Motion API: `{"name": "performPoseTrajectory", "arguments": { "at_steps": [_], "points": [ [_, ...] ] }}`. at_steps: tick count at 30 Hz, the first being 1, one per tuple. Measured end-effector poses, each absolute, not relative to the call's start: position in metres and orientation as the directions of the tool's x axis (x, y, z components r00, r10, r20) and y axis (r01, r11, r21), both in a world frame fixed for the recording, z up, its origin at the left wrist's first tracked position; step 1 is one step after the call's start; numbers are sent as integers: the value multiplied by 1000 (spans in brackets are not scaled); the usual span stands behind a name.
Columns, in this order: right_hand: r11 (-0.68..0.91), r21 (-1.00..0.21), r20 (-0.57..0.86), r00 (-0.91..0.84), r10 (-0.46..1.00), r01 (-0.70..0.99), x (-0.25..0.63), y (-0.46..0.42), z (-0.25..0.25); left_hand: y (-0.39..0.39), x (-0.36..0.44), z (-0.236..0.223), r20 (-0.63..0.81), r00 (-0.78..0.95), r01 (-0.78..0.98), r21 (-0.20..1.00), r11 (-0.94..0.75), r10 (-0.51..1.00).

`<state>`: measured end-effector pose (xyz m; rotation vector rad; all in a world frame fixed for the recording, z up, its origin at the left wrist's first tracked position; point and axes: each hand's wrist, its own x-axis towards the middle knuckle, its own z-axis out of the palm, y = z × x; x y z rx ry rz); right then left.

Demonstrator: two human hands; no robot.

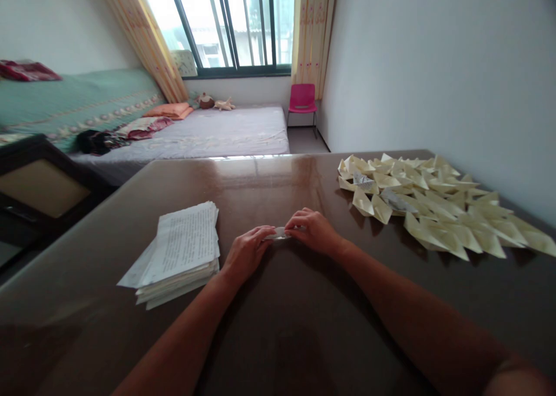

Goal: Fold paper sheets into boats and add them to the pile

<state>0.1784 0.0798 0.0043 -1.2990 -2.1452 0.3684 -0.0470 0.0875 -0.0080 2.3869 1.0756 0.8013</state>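
Note:
A small folded piece of paper (280, 233) lies between my two hands over the middle of the brown table. My left hand (248, 249) pinches its left end, fingers closed. At its right end my right hand (315, 231) grips it between thumb and fingertips. Only the short middle of the paper shows; my fingers cover both ends. Left of my left hand rests a stack of printed sheets (182, 242), its lower sheets fanned unevenly. To the right sit many folded paper boats (434, 196), mostly cream, a couple printed grey, packed in rows.
The glossy brown table (243, 182) spans the foreground. Beyond it are a bed (243, 129) with bedding and soft toys, a pink chair (302, 99) and a window. A dark wooden cabinet piece (47, 187) stands at the left; a white wall runs along the right.

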Motion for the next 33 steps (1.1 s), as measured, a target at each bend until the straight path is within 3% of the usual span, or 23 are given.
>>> {"name": "performPoseTrajectory", "arguments": {
  "at_steps": [6, 11, 16, 22, 25, 33],
  "points": [
    [509, -473, 292, -416, 861, 719, 178, 75, 10, 90, -48, -12, 326, 553, 511, 595, -621, 767],
    [394, -489, 238, -316, 919, 778, 176, 75, 11, 88, -48, -11, 307, 609, 454, 621, -639, 731],
    [358, -372, 219, -294, 930, 856, 170, 68, 20, 88, -44, -14, 324, 612, 407, 653, -639, 721],
    [482, -446, 184, -450, 874, 754, 173, 66, 25, 92, -44, -21, 364, 604, 388, 643, -661, 709],
    [449, -450, 176, -416, 892, 772, 172, 68, 23, 92, -44, -21, 375, 626, 373, 627, -684, 684],
    [407, -220, 140, -384, 913, 886, 156, 68, 30, 93, -41, -19, 386, 572, 391, 647, -655, 724]
  ]
}}
